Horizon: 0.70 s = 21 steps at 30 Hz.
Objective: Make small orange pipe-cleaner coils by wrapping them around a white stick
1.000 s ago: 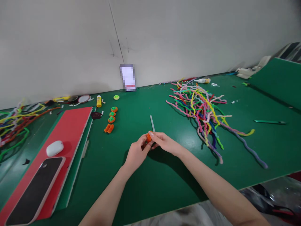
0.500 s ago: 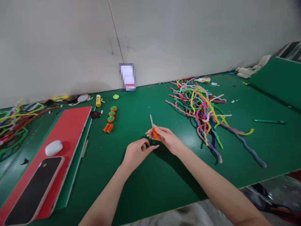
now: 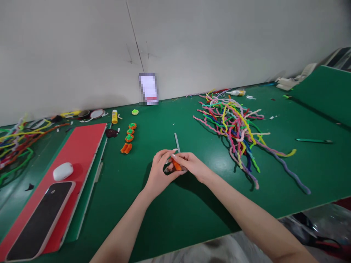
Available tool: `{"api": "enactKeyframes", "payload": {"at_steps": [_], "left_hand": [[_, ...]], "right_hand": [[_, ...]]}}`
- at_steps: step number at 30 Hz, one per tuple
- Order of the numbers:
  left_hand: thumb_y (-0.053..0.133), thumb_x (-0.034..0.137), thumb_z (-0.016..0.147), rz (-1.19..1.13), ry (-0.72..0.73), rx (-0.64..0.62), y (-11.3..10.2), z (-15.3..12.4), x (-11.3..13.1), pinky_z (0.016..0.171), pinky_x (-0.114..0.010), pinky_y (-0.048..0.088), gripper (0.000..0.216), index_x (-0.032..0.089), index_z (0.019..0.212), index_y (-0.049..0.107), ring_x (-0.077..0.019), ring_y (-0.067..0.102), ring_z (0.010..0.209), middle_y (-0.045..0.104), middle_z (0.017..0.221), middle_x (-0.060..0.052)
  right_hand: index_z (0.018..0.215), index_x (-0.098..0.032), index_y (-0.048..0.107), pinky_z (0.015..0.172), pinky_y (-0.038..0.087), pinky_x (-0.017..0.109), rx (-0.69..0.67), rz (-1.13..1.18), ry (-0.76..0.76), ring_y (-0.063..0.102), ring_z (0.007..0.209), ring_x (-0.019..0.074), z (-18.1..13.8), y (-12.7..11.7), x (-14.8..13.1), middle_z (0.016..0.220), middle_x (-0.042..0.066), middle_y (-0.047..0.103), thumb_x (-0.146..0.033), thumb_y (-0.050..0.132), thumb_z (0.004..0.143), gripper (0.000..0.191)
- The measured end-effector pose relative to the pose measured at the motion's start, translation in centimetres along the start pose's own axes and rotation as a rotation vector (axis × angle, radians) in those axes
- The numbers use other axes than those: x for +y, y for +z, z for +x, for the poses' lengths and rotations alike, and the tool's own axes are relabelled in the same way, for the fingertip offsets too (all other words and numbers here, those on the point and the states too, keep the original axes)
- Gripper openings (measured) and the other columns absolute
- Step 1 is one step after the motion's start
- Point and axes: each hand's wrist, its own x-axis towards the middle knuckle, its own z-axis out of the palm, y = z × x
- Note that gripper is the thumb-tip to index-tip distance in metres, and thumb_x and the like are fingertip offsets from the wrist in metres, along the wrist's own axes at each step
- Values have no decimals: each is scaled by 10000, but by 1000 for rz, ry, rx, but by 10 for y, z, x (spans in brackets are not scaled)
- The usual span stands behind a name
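Note:
Both hands meet over the middle of the green table (image 3: 164, 226). My right hand (image 3: 194, 166) is closed on a small orange piece of pipe cleaner (image 3: 176, 165), partly hidden by the fingers. My left hand (image 3: 160, 175) curves round the same piece from the left, its thumb and fingertips touching it. Just beyond the fingers lies a thin grey stick (image 3: 177, 141), its near end hidden by the hands. To the left, several small orange coils with green tops (image 3: 129, 138) stand in a row, with folded orange pieces (image 3: 126, 148) at the near end.
A heap of coloured pipe cleaners (image 3: 236, 128) spreads on the right, near green tweezers (image 3: 314, 141). On the left, a phone (image 3: 41, 223) and a white earbud case (image 3: 63, 171) rest on a red board (image 3: 87, 146). A glue stick (image 3: 114, 117) stands farther back.
My left hand has risen and closed in on the orange piece, its fingers now meeting those of my right hand. The orange piece has shifted slightly toward me and left.

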Motion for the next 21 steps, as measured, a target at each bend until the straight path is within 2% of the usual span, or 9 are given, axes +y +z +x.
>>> {"api": "enactKeyframes", "payload": {"at_steps": [4,10,14,21], "left_hand": [[700,216,645,-46,-2,39,0,2,0,907,-385,414,425,239,1035,534,-198,476,1040,503,1066,-52],[685,172,651,-80,-23,35,1,0,0,899,-368,426,427,251,1046,541,-185,487,1033,496,1073,-46],[692,211,654,-49,-39,52,1,0,2,902,-382,419,465,260,1085,525,-199,472,1054,490,1096,-56],[689,291,665,-34,13,58,1,1,4,885,-400,418,379,240,1014,549,-217,486,1029,525,1046,-57]], "right_hand": [[795,-157,635,618,474,236,-31,-19,5,622,649,125,0,0,1,693,26,659,-461,589,733,314],[804,-152,616,715,475,287,-56,-15,41,631,710,142,-1,-1,1,719,34,660,-477,592,721,336],[774,-139,626,685,469,275,-21,-12,27,621,688,139,1,0,1,681,34,652,-480,605,704,349],[671,-121,595,552,417,209,3,-15,30,583,585,103,2,-2,3,607,21,627,-465,628,690,346]]}}
